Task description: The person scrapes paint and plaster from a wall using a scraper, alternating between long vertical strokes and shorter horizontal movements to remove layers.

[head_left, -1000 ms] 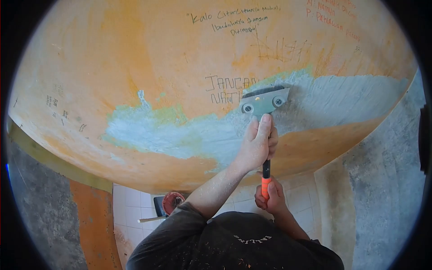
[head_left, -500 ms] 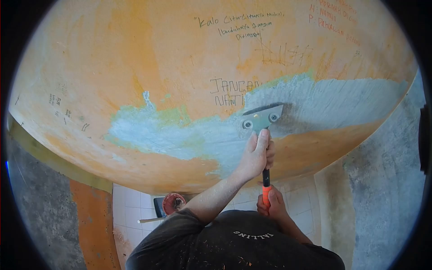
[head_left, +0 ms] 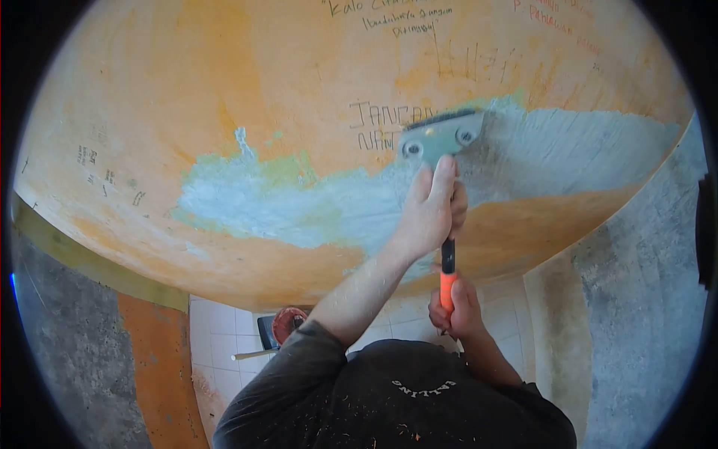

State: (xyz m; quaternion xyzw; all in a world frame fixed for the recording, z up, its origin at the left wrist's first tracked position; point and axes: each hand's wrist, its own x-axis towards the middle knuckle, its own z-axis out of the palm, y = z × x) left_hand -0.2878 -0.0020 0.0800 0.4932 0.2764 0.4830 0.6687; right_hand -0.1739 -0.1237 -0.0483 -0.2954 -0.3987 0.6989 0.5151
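Note:
A long-handled scraper (head_left: 440,142) has a wide blade fixed to a greenish head by two round screws. Its blade lies against the orange painted wall (head_left: 299,97), at the upper edge of a bare pale-blue patch (head_left: 292,206), covering part of some handwritten letters. My left hand (head_left: 430,213) is wrapped round the shaft just below the head, thumb stretched along it. Lower down, my right hand (head_left: 462,310) grips the orange end of the handle. Flakes speckle my left forearm and dark shirt.
On the white-tiled floor (head_left: 221,322) below the wall stands a red bucket (head_left: 288,323), next to a dark object and a pale stick (head_left: 254,354). Grey wall surfaces flank both sides. Handwriting in black and red marks the upper wall.
Both hands have pushed the scraper up the wall, so its blade now covers more of the lettering. The view has shifted slightly, with the wall writing sitting higher.

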